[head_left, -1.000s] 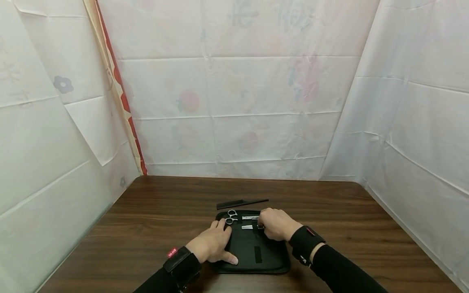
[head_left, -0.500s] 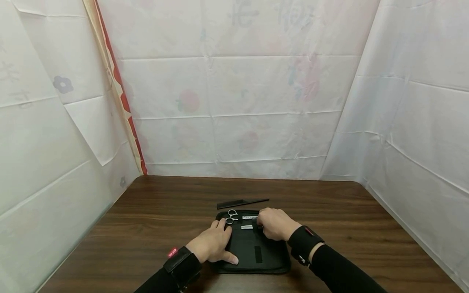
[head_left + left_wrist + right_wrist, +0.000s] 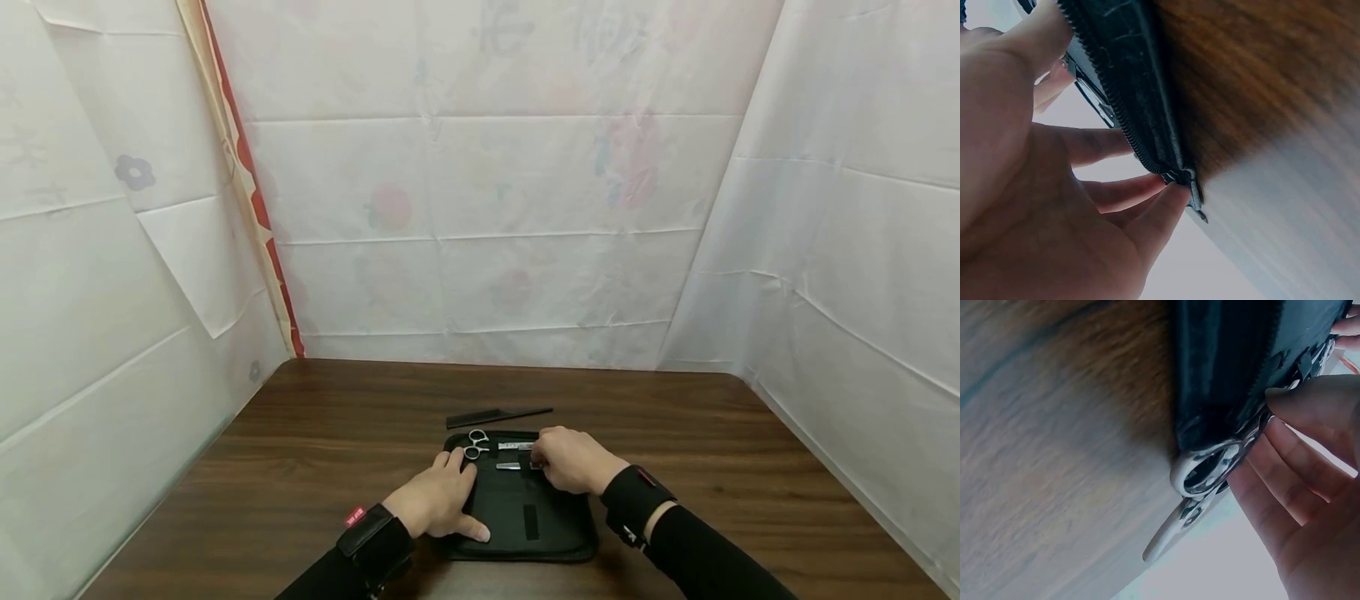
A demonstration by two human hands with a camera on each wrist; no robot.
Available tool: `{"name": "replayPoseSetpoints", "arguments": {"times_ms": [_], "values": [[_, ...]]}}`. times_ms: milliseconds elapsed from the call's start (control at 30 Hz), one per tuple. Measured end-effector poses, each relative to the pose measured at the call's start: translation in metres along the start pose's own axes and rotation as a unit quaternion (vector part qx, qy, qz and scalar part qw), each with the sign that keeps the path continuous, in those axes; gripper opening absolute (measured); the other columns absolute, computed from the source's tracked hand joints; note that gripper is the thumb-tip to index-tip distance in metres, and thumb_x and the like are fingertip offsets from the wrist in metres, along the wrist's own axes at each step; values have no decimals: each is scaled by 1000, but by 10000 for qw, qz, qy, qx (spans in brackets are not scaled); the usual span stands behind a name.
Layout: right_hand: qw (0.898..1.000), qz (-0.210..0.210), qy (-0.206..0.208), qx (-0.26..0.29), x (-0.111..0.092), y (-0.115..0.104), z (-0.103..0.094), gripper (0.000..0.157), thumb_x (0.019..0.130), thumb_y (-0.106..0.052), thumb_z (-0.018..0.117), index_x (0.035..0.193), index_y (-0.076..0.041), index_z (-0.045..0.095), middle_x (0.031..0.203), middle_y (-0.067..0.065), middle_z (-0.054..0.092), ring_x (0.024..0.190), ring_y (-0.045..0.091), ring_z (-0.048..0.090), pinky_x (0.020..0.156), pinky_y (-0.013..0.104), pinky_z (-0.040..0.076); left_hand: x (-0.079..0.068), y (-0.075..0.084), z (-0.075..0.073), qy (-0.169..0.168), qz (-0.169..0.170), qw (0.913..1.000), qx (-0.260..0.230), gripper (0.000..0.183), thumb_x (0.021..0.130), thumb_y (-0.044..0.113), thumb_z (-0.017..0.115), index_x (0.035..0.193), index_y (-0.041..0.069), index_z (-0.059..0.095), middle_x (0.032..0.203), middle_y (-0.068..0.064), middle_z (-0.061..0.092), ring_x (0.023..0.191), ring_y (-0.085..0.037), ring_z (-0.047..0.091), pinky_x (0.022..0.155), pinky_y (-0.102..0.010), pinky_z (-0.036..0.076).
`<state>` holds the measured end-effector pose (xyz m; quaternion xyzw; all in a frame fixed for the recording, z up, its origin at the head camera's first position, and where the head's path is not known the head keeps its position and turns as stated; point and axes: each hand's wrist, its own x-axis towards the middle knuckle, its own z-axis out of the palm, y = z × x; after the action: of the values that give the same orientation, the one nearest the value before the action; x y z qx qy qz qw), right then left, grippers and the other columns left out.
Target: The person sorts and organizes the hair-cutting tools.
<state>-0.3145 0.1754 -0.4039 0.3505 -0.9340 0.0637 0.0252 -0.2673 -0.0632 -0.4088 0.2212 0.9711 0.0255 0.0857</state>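
Note:
A black zip case (image 3: 498,508) lies opened out on the table, with straps across its inside. At its left edge my left hand (image 3: 435,500) rests with fingers spread; in the left wrist view the fingers touch its zipped edge (image 3: 1116,103). One pair of scissors (image 3: 476,445) sits at the upper left, rings leftward, blades under a strap. My right hand (image 3: 572,460) pinches a second pair of scissors, whose blade tip (image 3: 507,467) shows left of a strap. Its ring handles (image 3: 1207,469) show past the fingertips in the right wrist view; in the head view the hand hides them.
A black tail comb (image 3: 497,417) lies on the table just beyond the case. A further strap (image 3: 531,522) crosses the case's lower part. The brown wooden table (image 3: 322,467) is bounded by white sheeting (image 3: 480,283) at the back and sides.
The blade tip of the second scissors looks narrower than before. The hands and case otherwise keep their places; the whole head view has shifted very slightly.

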Motion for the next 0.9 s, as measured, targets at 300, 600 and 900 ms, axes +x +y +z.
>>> {"name": "replayPoseSetpoints", "arguments": {"times_ms": [300, 600, 900], "values": [[9988, 330, -137, 349, -6, 7, -6, 15, 91, 2, 66, 91, -10, 75, 90, 5, 67, 68, 10, 53, 61, 31, 46, -2, 0, -3, 24, 41, 10000, -37, 95, 77, 64, 78, 143, 0, 52, 152, -23, 38, 138, -38, 40, 105, -50, 46], [9993, 213, -147, 286, -6, 9, -5, 14, 90, 3, 67, 90, -9, 76, 90, 5, 68, 69, 11, 55, 61, 31, 46, -2, 0, -2, 35, 59, 10000, -47, 96, 77, 64, 78, 143, 0, 52, 152, -23, 39, 138, -38, 40, 106, -49, 45], [9996, 92, -197, 162, -2, 10, -2, 17, 89, 2, 68, 83, -12, 74, 81, -1, 65, 64, 9, 49, 58, 29, 43, -2, 0, -2, 17, 65, 10000, -48, 96, 78, 64, 78, 143, 0, 52, 152, -23, 38, 138, -38, 40, 106, -49, 45]]}}
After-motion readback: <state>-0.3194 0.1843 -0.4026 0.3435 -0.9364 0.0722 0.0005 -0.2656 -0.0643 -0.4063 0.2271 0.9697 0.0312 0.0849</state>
